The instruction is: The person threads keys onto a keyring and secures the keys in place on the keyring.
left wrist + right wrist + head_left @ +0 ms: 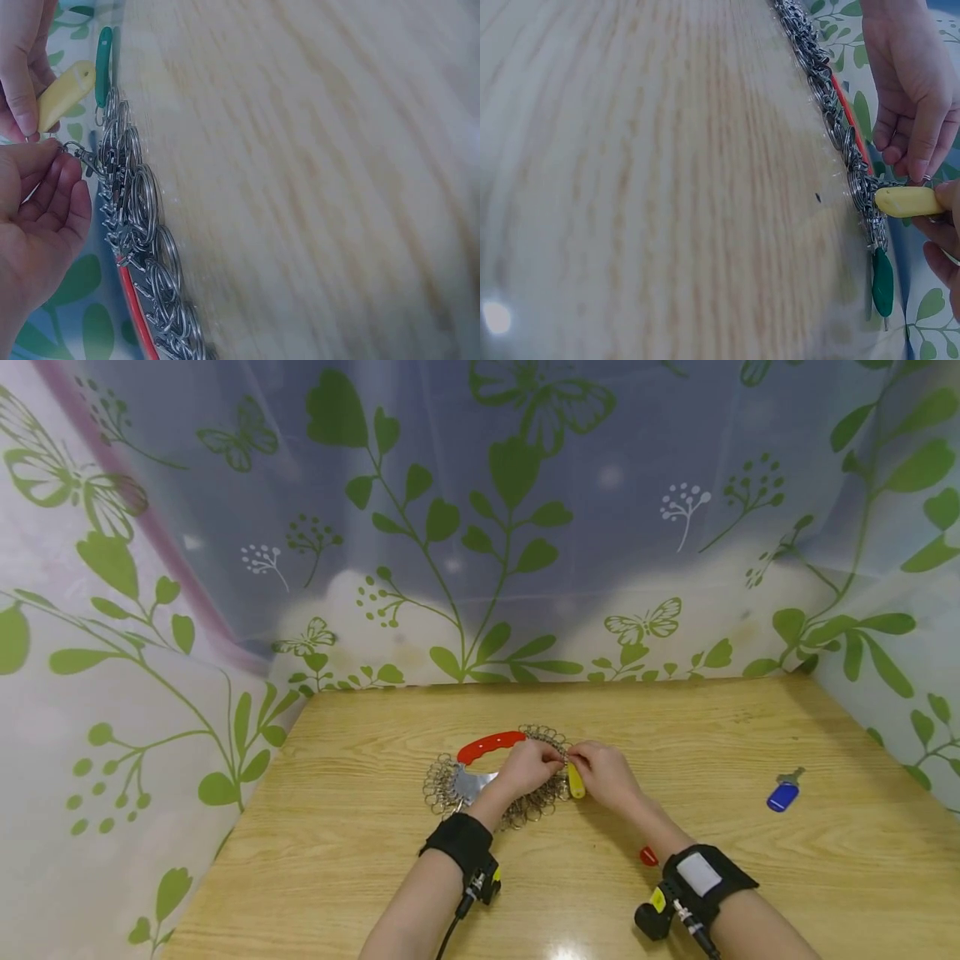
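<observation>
Wood-grain table [300, 860]. Red tag [648, 857], near edge. Yellow tag [576, 781], beside ring bunch [536, 807]: pinched by right hand [606, 774]; likely light, stiff, best held by its flat sides. Metal clasp [86, 157], probably slippery: pinched by left hand [528, 767]. Red handle [491, 746], beyond.

I log one wood-grain table [330, 860]: red-handled ring holder [471, 783], ten o'clock; blue-tagged key [783, 796], three o'clock; red tag [648, 856], four o'clock.

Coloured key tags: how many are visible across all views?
4: the yellow tag, held by the right hand; the green tag, beside the metal rings; the blue tag, on the table, at right; the red tag, beside the right forearm. More may be hidden.
</observation>
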A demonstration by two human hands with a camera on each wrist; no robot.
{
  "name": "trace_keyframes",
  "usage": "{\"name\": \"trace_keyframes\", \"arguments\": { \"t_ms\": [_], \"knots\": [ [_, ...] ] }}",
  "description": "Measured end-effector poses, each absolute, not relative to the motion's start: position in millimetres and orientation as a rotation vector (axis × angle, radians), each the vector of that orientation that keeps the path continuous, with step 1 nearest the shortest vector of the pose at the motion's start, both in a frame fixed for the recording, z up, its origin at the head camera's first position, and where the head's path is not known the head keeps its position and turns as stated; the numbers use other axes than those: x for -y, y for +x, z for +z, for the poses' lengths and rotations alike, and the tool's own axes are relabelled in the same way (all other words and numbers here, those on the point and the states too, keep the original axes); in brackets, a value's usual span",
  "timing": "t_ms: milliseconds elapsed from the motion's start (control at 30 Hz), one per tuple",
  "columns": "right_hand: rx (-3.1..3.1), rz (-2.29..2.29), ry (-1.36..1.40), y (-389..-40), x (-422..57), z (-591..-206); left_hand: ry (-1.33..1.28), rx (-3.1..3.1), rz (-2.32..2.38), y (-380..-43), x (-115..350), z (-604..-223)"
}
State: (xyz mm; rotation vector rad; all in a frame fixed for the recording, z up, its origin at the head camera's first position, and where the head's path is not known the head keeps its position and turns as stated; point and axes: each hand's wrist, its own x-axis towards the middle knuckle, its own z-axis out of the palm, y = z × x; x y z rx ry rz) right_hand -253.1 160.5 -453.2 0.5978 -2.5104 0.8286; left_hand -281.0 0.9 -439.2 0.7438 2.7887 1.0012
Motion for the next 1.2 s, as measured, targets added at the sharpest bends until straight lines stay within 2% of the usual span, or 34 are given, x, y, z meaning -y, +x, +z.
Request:
{"name": "trace_keyframes", "arguments": {
  "t_ms": [433, 1200],
  "knots": [
    [2.621, 1.073, 0.451, -252.0, -159.5, -448.7, 0.714, -2.776, 1.041, -280.7, -0.3, -443.0],
    [2.393, 0.656, 0.745, -250.9, -157.5, -453.0, 0.642, -2.724, 1.11, -283.2, 1.7, -439.7]
  ]
}}
